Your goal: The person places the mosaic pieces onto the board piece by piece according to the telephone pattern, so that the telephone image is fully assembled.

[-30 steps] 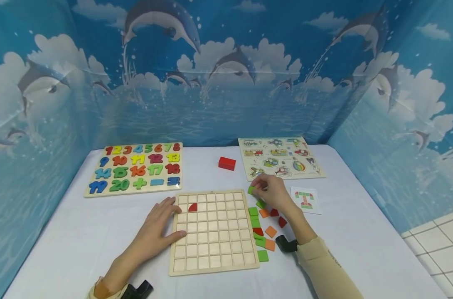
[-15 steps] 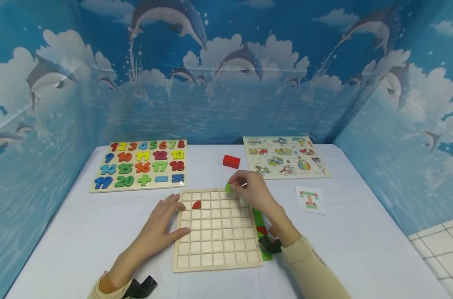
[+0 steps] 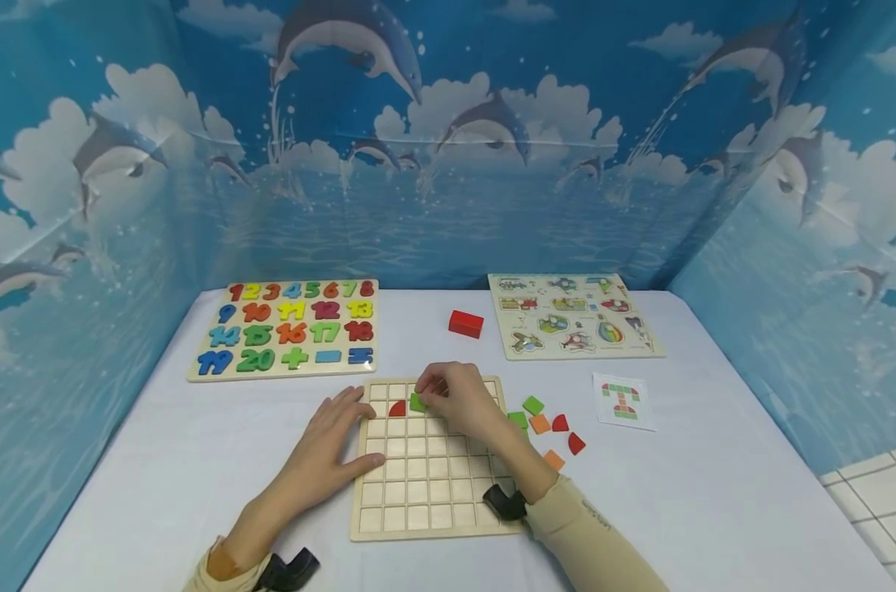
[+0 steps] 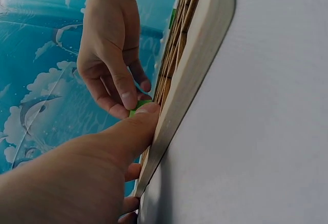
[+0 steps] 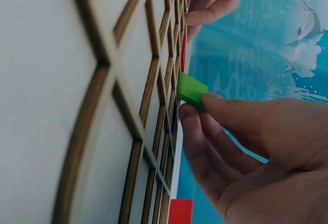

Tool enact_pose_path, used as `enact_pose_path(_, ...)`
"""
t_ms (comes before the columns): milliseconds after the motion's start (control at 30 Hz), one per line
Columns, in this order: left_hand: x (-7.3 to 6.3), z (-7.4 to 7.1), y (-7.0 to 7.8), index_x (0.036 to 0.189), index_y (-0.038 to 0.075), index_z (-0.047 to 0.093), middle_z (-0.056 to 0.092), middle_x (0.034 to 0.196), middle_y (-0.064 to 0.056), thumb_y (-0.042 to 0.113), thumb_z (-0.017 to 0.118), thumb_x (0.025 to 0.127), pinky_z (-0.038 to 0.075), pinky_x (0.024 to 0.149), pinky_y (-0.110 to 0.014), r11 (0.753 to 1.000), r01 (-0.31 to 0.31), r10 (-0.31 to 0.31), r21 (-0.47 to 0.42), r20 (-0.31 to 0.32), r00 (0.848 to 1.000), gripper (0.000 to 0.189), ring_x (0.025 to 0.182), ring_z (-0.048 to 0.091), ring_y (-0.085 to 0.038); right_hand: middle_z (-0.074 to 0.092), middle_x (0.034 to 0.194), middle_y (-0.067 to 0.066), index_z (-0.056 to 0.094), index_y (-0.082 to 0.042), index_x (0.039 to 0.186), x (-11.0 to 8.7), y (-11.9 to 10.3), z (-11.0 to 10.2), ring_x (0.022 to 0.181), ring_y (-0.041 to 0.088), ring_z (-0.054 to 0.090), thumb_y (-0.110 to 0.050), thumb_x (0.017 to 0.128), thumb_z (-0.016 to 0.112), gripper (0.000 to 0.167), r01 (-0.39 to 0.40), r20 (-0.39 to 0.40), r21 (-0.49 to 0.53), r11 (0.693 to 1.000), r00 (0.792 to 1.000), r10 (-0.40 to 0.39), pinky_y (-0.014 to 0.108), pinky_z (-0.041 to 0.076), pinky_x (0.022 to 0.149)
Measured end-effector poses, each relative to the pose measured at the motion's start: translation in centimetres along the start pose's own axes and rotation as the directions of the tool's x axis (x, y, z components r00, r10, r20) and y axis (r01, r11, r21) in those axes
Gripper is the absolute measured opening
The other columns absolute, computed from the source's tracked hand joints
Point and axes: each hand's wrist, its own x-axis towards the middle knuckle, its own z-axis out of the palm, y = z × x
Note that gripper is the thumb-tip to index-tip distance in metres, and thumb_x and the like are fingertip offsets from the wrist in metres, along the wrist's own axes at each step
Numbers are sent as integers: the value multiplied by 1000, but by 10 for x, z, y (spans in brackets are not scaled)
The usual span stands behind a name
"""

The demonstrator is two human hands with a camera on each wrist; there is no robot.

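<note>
A wooden grid board [image 3: 418, 518] lies on the white table. One red quarter-circle tile [image 3: 397, 409] sits in a cell near its upper left. My right hand [image 3: 459, 400] pinches a green square tile [image 5: 191, 89] between thumb and fingers, just right of the red tile. In the right wrist view the green tile is tilted, one edge at the grid. My left hand [image 3: 320, 452] rests at the board's left edge, thumb and index fingertip on the rim, fingers spread. The right hand and forearm hide part of the grid's right side.
Loose green tiles [image 3: 533, 405], orange tiles [image 3: 540, 424] and red tiles [image 3: 577, 443] lie right of the board. A pattern card [image 3: 625, 401] is beyond them. Behind stand a number puzzle [image 3: 285, 329], a red block [image 3: 466, 324] and a vehicle puzzle [image 3: 574, 316].
My right hand has carried the green tile leftward from the loose tiles, over the board's top edge and down beside the red tile. My left hand has kept its place on the board.
</note>
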Motion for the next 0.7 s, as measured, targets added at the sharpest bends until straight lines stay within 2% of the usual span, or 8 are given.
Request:
enact_pose_path(267,0,1,-3,131,17,59,39,168,-15,49,81,91,19,131,-63,1000,0,-1,15,11,1000,56,160,29,-37,74,82,-3,77,-13,92,2,1,8,78,9,64,-5,94,78,8,7,13,-36,999,1000,-7,27,57,77)
enact_pose_path(433,0,1,-3,130,18,58,40,167,-16,49,82,90,20,130,-64,1000,-6,5,30,9,1000,56,159,30,-39,75,91,-3,79,-13,95,-1,3,9,84,9,64,-5,95,77,8,5,31,-54,999,1000,-4,28,57,82)
enact_pose_path(700,2,0,-3,130,18,58,39,168,-16,48,83,89,17,131,-63,1000,9,-9,21,23,1000,56,159,28,-38,76,95,-5,83,-12,101,0,12,-11,84,8,66,-13,97,77,7,54,16,-55,997,998,-53,28,59,77)
